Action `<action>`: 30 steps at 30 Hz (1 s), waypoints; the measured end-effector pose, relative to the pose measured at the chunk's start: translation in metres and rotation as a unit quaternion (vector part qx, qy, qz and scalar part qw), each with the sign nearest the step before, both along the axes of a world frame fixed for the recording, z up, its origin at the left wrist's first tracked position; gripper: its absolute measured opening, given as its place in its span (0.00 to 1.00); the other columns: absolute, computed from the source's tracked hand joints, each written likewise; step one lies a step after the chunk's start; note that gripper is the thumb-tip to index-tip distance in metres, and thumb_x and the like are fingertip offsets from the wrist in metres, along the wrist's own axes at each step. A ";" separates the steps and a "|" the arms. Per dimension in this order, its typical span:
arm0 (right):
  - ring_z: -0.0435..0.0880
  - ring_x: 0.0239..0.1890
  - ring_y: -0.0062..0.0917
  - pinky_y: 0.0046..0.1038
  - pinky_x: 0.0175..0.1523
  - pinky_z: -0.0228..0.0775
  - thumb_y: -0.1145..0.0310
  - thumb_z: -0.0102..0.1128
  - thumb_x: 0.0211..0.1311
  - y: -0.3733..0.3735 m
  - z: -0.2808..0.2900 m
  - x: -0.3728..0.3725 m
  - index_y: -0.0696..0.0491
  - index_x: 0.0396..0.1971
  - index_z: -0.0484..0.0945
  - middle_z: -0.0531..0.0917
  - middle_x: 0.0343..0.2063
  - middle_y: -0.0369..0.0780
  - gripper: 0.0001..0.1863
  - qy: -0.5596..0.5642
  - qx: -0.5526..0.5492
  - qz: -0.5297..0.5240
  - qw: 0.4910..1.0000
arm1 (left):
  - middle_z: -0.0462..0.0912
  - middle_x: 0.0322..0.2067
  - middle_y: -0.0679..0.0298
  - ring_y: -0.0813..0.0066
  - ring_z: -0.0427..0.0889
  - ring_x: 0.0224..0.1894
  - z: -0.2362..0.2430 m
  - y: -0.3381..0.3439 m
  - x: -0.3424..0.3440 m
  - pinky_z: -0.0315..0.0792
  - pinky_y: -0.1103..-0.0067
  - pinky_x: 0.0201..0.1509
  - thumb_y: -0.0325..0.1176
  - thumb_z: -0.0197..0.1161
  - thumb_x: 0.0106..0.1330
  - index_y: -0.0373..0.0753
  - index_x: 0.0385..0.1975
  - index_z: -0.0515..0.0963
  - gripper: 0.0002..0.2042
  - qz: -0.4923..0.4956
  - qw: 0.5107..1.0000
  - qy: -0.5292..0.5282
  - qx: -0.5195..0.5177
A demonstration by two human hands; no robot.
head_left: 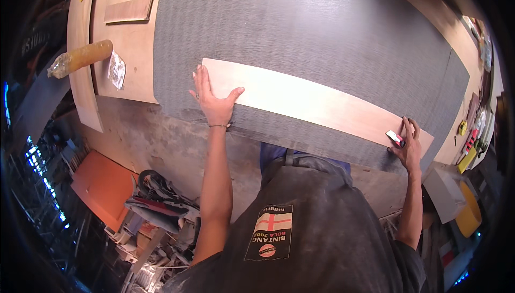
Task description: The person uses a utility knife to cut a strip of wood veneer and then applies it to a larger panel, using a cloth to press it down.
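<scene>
The shirt [332,223] is nearest; left hand [216,105] spread over one end of the strip [311,97], right hand [411,152] at the other, apparently closed round a cutter [395,137].

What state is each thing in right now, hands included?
Left hand: open, resting on the pale strip
Right hand: curled around a small red tool
Small red tool: held, pale end showing
Pale strip: flat on the dark sheet
Dark sheet: spread flat
Amber bottle: lying on its side
</scene>
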State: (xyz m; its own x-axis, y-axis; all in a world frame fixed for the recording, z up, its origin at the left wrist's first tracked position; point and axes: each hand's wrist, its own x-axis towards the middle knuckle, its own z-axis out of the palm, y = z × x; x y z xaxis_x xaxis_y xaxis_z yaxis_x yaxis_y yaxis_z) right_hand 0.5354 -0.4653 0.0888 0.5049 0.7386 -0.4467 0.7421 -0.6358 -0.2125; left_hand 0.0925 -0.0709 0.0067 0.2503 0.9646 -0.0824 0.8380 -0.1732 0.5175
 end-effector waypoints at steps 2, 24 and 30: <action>0.86 0.45 0.38 0.39 0.50 0.81 0.72 0.85 0.28 0.001 0.001 -0.001 0.40 0.75 0.60 0.65 0.70 0.43 0.65 -0.003 -0.013 0.003 1.000 | 0.58 0.76 0.55 0.49 0.47 0.80 0.000 0.000 0.000 0.32 0.41 0.78 0.57 0.83 0.42 0.37 0.75 0.58 0.60 -0.001 1.000 -0.003 0.006; 0.86 0.48 0.40 0.41 0.54 0.81 0.73 0.86 0.27 -0.003 -0.005 0.003 0.38 0.74 0.62 0.65 0.70 0.44 0.64 0.005 -0.017 -0.019 1.000 | 0.56 0.77 0.52 0.50 0.44 0.81 0.004 0.000 0.002 0.32 0.45 0.79 0.52 0.82 0.47 0.35 0.75 0.57 0.57 -0.028 0.999 0.028 0.006; 0.81 0.53 0.46 0.43 0.57 0.78 0.58 0.85 0.33 -0.037 -0.010 0.021 0.37 0.77 0.56 0.67 0.68 0.43 0.65 0.042 0.029 -0.001 0.999 | 0.59 0.74 0.47 0.51 0.53 0.78 0.005 -0.001 0.005 0.46 0.62 0.81 0.42 0.82 0.51 0.29 0.72 0.61 0.50 -0.055 0.998 -0.018 0.022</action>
